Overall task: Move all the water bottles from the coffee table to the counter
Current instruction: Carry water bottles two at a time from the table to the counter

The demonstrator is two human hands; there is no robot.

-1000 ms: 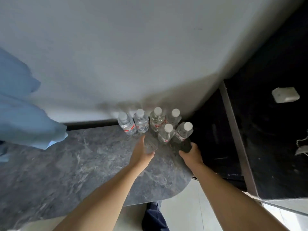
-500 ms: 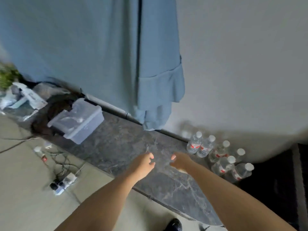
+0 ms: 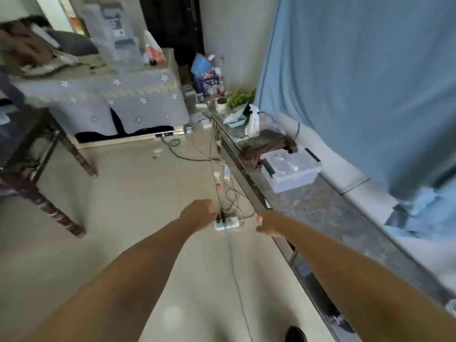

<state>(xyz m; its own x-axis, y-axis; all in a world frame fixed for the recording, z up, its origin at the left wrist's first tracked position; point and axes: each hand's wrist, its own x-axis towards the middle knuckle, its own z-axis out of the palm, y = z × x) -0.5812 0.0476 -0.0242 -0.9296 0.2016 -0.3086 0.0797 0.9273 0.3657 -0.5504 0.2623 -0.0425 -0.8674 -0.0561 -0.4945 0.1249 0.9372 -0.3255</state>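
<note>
No water bottle shows clearly in this frame. The grey marble counter (image 3: 320, 208) runs along the right side under a blue curtain. Both my arms reach forward over the floor. My left hand (image 3: 197, 213) hangs with loosely curled fingers and holds nothing. My right hand (image 3: 267, 222) hovers at the counter's front edge, also loosely curled and empty. The coffee table cannot be made out for certain.
A clear lidded plastic box (image 3: 291, 169) and a brown bundle (image 3: 266, 150) sit on the counter. A power strip (image 3: 227, 222) with tangled cables lies on the floor below my hands. A cloth-covered table (image 3: 98, 99) and a dark wooden leg (image 3: 44, 201) stand at left.
My view has swung left, away from the cluster of bottles on the counter, which has left the frame. Both hands came off the bottles and are empty over the floor.
</note>
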